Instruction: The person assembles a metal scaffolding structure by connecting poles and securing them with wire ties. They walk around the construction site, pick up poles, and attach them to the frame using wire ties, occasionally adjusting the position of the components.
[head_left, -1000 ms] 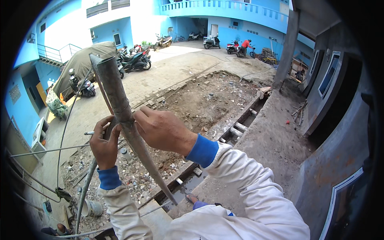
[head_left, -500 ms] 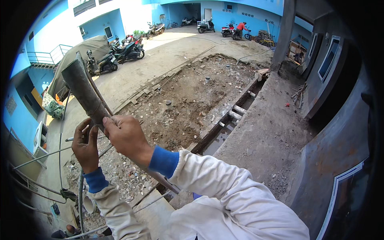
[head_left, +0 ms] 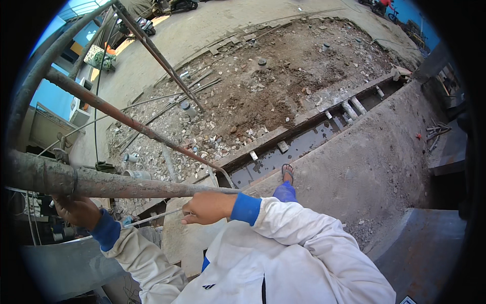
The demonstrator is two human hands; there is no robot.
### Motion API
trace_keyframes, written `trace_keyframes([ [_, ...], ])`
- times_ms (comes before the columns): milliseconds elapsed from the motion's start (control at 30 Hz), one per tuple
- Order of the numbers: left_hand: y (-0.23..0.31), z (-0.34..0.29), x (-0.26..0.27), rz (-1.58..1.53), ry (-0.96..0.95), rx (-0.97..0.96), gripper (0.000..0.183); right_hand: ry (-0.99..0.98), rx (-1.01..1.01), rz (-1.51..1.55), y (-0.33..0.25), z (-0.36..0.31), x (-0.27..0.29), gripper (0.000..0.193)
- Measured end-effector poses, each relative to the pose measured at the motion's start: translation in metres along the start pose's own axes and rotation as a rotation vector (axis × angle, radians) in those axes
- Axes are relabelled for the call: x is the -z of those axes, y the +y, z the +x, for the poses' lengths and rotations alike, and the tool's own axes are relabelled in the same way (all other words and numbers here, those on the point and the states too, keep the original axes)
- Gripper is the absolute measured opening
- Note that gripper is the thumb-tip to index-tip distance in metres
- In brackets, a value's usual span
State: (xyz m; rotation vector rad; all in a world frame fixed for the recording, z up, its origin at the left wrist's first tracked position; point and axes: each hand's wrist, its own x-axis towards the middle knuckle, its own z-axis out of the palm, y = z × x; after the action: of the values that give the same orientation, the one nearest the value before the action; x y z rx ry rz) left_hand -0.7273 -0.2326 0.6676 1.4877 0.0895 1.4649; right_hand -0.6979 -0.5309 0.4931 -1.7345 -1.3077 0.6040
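Observation:
A long, mud-stained bamboo-like pole lies across the left of my view, thick end at the left edge, narrowing rightward. A thin dark tie circles it. My left hand is closed at the pole's underside, just below the tie, its fingertips hidden by the pole. My right hand is beside the pole's thin end, fingers curled in; whether anything small is inside them does not show.
Rusty scaffold bars rise on the left. Beyond is a rubble patch with short pipe stubs. A water-filled trench crossed by white pipes runs alongside a concrete walkway. A sandaled foot stands at its edge.
My view has turned down and leftward. The pole, earlier upright before me with both hands on it, now lies across the left. My right hand has moved away from the tie toward the thin end.

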Motion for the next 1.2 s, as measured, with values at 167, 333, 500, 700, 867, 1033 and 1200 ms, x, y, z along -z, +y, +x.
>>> trace_keyframes([
  [167, 0.001, -0.004, 0.043, 0.581, -0.286, -0.405, 0.049, -0.124, -0.408, -0.059, 0.164, -0.122, 0.045, 0.039],
  [333, 0.043, 0.023, 0.08, 0.528, -0.635, -0.21, 0.064, 0.005, -0.861, -0.051, 0.291, -0.265, 0.103, 0.035],
  [500, 0.065, -0.016, 0.051, -0.286, -0.209, 0.103, 0.073, -0.047, -1.018, -0.079, 0.376, -0.346, 0.166, 0.034],
  [700, 0.073, -0.03, -0.004, -0.218, -0.322, 0.075, 0.064, 0.137, -1.002, -0.092, 0.429, -0.307, 0.203, 0.034],
  [867, 0.078, -0.034, -0.006, -0.101, -0.268, 0.077, 0.058, 0.09, -0.95, 0.088, 0.422, -0.228, 0.199, 0.033],
  [1033, 0.097, -0.035, 0.014, 0.042, -0.152, 0.082, 0.033, -0.101, -0.776, -0.038, 0.422, -0.16, 0.189, 0.032],
  [1200, 0.116, -0.024, 0.041, -0.151, -0.096, 0.278, 0.021, -0.309, -0.69, -0.097, 0.443, -0.065, 0.177, 0.03],
])
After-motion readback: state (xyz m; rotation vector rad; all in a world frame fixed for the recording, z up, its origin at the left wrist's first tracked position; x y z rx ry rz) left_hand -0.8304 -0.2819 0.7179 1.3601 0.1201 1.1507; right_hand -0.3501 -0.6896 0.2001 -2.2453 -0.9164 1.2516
